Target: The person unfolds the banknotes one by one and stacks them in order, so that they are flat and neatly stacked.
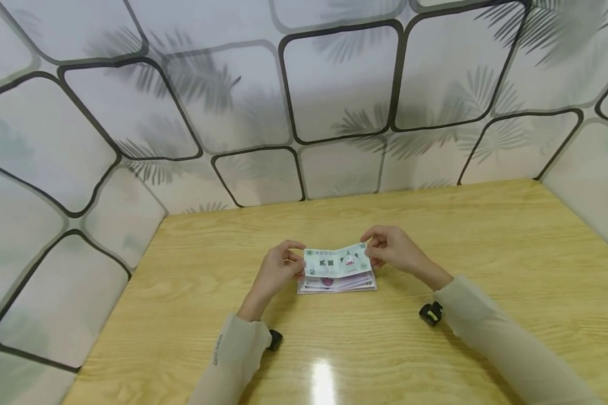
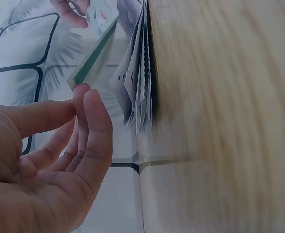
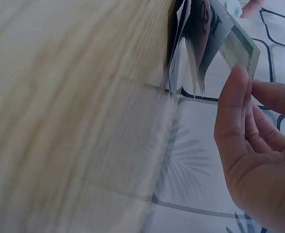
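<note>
A pale green play banknote [image 1: 329,264] with a "2" in its corner is held up over a small stack of notes [image 1: 337,286], creased at its middle. My left hand [image 1: 277,271] pinches its left end between thumb and fingers. At the opposite end, my right hand [image 1: 397,252] grips the corner the same way. Purple and whitish notes show in the stack beneath, and the left wrist view shows their loose edges [image 2: 132,77] fanned slightly apart. In the right wrist view, the green note [image 3: 238,46] stands away from the darker notes [image 3: 200,41].
The stack lies on a wood-grain table [image 1: 197,315]. A patterned curtain [image 1: 339,84] with dark rounded squares and leaf prints borders the table at the back and sides. Black wrist cameras [image 1: 430,313] hang below both sleeves. Light glares off the table's front.
</note>
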`<state>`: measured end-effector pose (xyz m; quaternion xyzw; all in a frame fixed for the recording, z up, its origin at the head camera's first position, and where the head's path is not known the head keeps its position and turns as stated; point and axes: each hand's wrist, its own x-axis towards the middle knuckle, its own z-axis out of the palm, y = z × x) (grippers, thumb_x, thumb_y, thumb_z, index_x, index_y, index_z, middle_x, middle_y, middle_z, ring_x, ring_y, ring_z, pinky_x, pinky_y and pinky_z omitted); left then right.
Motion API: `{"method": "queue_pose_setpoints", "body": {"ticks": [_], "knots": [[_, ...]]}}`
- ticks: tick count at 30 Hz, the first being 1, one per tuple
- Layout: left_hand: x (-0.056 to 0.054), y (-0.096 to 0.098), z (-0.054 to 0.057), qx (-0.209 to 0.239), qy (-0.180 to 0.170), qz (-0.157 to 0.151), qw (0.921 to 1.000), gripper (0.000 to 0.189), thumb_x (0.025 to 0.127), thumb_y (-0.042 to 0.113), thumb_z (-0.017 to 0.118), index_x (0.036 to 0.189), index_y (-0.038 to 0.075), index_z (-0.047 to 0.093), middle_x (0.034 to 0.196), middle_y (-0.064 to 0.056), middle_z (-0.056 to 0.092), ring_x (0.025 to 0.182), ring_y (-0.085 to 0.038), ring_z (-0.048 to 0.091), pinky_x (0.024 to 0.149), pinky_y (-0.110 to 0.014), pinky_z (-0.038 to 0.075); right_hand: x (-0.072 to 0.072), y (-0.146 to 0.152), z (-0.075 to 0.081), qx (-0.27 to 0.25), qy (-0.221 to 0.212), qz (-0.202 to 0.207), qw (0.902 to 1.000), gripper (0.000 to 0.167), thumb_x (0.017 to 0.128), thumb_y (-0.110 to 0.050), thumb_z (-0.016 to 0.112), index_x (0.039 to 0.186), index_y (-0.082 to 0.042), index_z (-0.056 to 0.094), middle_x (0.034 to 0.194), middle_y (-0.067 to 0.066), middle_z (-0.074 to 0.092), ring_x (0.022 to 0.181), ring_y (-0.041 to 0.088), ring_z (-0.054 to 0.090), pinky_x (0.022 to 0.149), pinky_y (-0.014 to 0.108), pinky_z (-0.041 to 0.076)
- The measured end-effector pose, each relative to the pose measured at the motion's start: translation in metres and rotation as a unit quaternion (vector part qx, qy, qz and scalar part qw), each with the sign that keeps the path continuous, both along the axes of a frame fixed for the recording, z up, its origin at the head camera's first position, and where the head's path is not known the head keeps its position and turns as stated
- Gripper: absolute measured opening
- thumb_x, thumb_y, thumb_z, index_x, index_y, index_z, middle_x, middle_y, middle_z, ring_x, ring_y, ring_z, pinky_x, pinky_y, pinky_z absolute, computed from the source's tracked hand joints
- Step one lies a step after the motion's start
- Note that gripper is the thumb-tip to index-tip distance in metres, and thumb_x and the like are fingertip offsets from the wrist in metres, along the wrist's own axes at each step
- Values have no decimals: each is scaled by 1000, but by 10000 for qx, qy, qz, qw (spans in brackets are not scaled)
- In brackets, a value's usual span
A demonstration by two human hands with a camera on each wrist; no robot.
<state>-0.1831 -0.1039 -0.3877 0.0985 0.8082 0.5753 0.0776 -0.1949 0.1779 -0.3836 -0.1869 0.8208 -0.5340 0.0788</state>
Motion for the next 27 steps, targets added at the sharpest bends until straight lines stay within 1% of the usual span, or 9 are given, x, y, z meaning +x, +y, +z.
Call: {"method": "queue_pose_setpoints", "body": {"ticks": [4, 8, 15, 19, 22, 25, 27], "knots": [[0, 0, -1, -1, -33, -110, 9999, 32, 95, -11, 62, 127, -9, 59, 88, -17, 65, 70, -24, 67, 65, -35, 62, -1, -1, 0, 225, -63, 17, 9997, 22, 94, 10, 61, 114, 16, 60, 78, 10, 64, 65, 22, 65, 60, 34, 61], [2, 1, 0, -60, -110, -159, 9998, 31, 96, -10, 61, 127, -10, 58, 87, -16, 65, 69, -23, 67, 65, -33, 62, -1, -1, 0, 442, -73, 129, 9989, 19, 93, 10, 62, 112, 15, 60, 76, 9, 64, 63, 20, 64, 59, 32, 60], [2, 2, 2, -285, -210, -176, 9992, 31, 96, -11, 61, 126, -10, 59, 87, -16, 66, 69, -22, 67, 67, -34, 62, -2, -1, -1, 537, -136, 292, 9980, 20, 92, 10, 61, 111, 16, 59, 75, 9, 63, 60, 16, 62, 56, 31, 59], [2, 1, 1, -386, -254, -122, 9989, 29, 97, -10, 61, 125, -10, 59, 87, -17, 67, 70, -24, 68, 67, -36, 62, -3, 0, -1, 646, -124, 331, 9973, 21, 93, 9, 60, 113, 17, 58, 73, 8, 64, 59, 15, 61, 55, 30, 58], [1, -2, 0, -421, -296, -11, 9987, 26, 97, -8, 61, 123, -10, 60, 86, -17, 67, 71, -25, 69, 67, -37, 62, -3, 4, 1, 752, -114, 291, 9967, 22, 95, 7, 60, 114, 17, 57, 71, 7, 64, 60, 16, 61, 55, 31, 58], [1, -7, 1, -433, -279, 93, 9986, 24, 97, -8, 61, 121, -10, 62, 87, -18, 66, 72, -27, 70, 67, -36, 62, 0, 12, 6, 749, -29, 179, 9970, 23, 96, 6, 60, 116, 17, 56, 71, 9, 64, 60, 19, 62, 57, 32, 59], [1, -11, 2, -509, -186, 163, 9984, 24, 97, -8, 61, 120, -10, 63, 88, -19, 66, 73, -28, 70, 66, -36, 62, 3, 20, 9, 707, 29, 54, 9975, 25, 96, 5, 60, 118, 18, 56, 72, 11, 64, 62, 22, 63, 59, 32, 60]]}}
